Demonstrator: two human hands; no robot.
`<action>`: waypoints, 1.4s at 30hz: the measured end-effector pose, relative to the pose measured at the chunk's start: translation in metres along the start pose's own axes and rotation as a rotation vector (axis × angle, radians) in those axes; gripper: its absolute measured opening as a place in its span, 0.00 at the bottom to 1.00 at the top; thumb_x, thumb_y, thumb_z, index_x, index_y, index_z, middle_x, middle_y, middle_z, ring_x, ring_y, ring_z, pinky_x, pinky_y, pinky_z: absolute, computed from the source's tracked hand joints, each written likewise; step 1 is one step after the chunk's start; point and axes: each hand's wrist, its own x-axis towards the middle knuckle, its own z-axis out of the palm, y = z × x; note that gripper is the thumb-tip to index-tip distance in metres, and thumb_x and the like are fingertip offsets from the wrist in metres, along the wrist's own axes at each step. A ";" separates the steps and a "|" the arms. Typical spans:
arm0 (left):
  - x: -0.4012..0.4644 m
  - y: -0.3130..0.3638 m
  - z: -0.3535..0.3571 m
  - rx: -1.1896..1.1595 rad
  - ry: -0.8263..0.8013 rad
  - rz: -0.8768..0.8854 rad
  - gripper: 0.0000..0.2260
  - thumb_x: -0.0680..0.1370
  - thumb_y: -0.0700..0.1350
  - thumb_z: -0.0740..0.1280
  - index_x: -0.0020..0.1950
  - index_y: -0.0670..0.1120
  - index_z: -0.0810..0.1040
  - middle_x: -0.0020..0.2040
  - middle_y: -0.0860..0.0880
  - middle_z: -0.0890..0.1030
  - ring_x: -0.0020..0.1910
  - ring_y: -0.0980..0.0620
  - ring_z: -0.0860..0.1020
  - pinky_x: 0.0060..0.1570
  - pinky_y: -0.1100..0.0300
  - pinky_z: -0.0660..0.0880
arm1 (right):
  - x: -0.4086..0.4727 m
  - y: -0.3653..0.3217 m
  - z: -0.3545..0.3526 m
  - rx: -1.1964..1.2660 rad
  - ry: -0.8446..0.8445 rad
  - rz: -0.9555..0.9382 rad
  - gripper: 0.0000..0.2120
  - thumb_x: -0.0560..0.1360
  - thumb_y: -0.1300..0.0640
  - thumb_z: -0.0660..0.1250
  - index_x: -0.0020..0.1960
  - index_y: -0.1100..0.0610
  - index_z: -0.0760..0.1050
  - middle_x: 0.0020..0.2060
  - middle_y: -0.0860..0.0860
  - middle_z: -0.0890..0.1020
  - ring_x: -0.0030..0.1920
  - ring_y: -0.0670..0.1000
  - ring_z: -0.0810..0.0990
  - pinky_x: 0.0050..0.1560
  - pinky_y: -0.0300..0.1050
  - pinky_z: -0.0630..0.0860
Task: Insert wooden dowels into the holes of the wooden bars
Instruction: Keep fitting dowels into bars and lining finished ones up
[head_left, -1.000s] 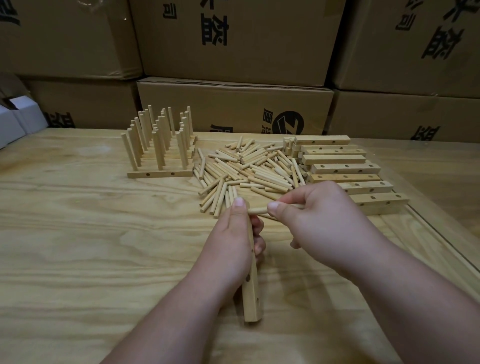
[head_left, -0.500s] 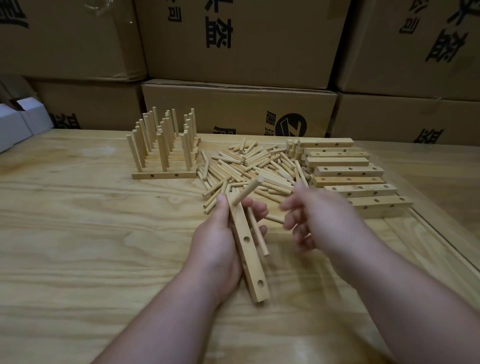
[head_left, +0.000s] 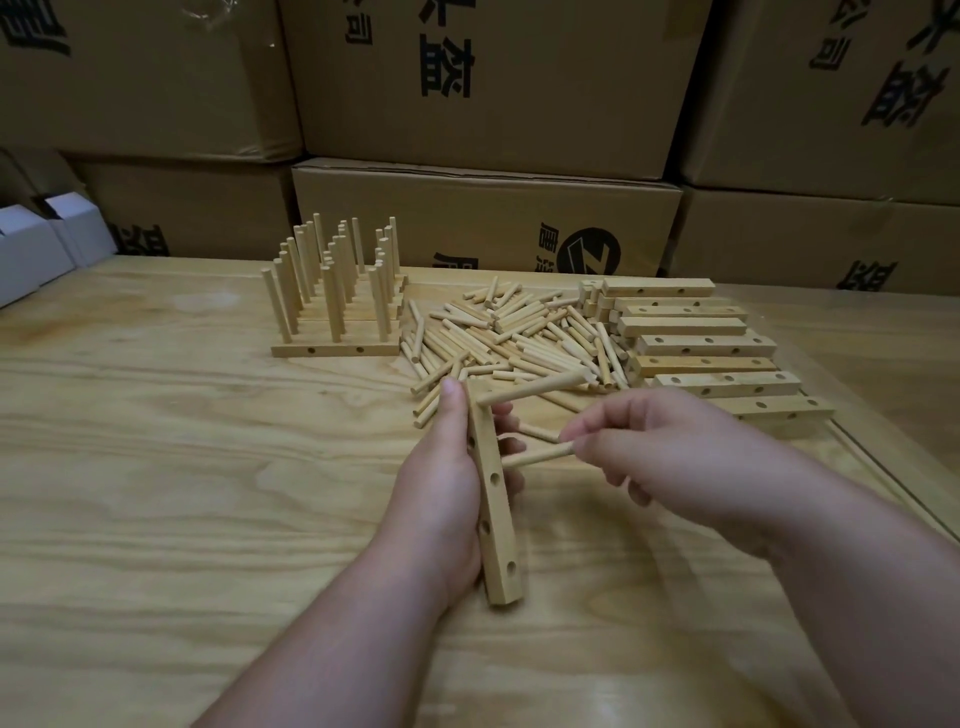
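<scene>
Right hand (head_left: 670, 457) brought second dowel (head_left: 537, 455) barward.

Bare table (head_left: 156, 467) left of hands; dowel pile (head_left: 519, 338) close ahead.

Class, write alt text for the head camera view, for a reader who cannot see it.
A person's left hand grips a wooden bar with one dowel already inserted, while the right hand pinches a second dowel toward the next hole. Behind lie a pile of loose dowels, stacked bars and finished bars.
</scene>
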 end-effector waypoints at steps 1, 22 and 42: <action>0.000 0.001 0.000 -0.013 0.019 -0.004 0.25 0.80 0.65 0.59 0.37 0.51 0.87 0.39 0.50 0.82 0.33 0.54 0.79 0.32 0.57 0.76 | -0.001 0.000 -0.004 -0.018 -0.037 -0.020 0.08 0.78 0.53 0.69 0.45 0.43 0.84 0.31 0.45 0.79 0.32 0.46 0.74 0.36 0.46 0.72; -0.007 0.010 0.004 -0.188 -0.043 -0.099 0.23 0.82 0.63 0.57 0.62 0.44 0.74 0.48 0.41 0.87 0.47 0.39 0.86 0.32 0.53 0.82 | -0.004 0.005 0.017 -0.327 0.045 -0.354 0.03 0.77 0.49 0.71 0.48 0.42 0.83 0.37 0.38 0.84 0.35 0.39 0.78 0.35 0.40 0.76; -0.007 0.010 -0.001 -0.229 -0.231 -0.111 0.20 0.83 0.50 0.51 0.66 0.42 0.74 0.59 0.37 0.84 0.55 0.38 0.84 0.51 0.48 0.80 | 0.004 0.010 0.021 -0.138 0.093 -0.270 0.04 0.78 0.52 0.71 0.47 0.48 0.84 0.40 0.40 0.86 0.44 0.39 0.83 0.51 0.45 0.80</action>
